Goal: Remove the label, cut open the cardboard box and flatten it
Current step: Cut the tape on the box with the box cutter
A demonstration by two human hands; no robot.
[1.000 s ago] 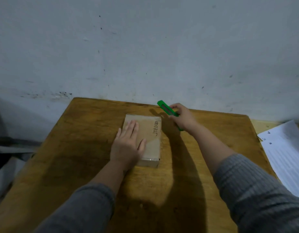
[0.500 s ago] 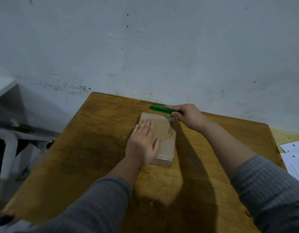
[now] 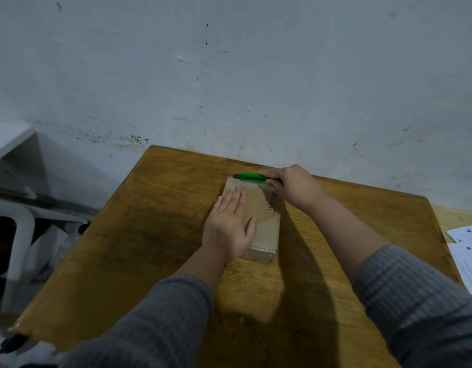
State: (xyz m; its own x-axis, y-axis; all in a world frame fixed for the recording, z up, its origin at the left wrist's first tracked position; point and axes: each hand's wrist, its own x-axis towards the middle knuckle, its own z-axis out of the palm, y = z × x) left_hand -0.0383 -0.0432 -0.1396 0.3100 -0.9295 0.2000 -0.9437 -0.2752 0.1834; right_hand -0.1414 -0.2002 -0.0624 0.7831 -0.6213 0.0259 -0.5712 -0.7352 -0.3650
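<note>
The right hand [image 3: 296, 188] is closed around a green utility knife [image 3: 252, 177], which now lies nearly level along the far top edge of the cardboard box [image 3: 266, 224], its tip pointing left near the far left corner; a second ago the knife was tilted upward beside the box, clear of that edge. The left hand [image 3: 229, 229] remains pressed flat, fingers together and extended, palm down on the near-left part of the box top, gripping nothing. The box sits where it was, toward the back of the wooden table [image 3: 155, 235], close to the wall [image 3: 229, 75], lying flat with its long side running away from the person. It is a small, shallow, plain brown carton with a matte surface, a glossy strip of clear tape over its near end and black handwriting along its right edge; the writing is too small to read with confidence. The table top is worn, yellow-brown, with visible grain and dark stains. Both sleeves are grey ribbed knit. The knife's blade cannot be made out, and the right hand hides the rear of the handle. White printed sheets of paper [image 3: 468, 251] are cut off at the right edge, and a white plastic chair [image 3: 19, 229] shows partly at left.
</note>
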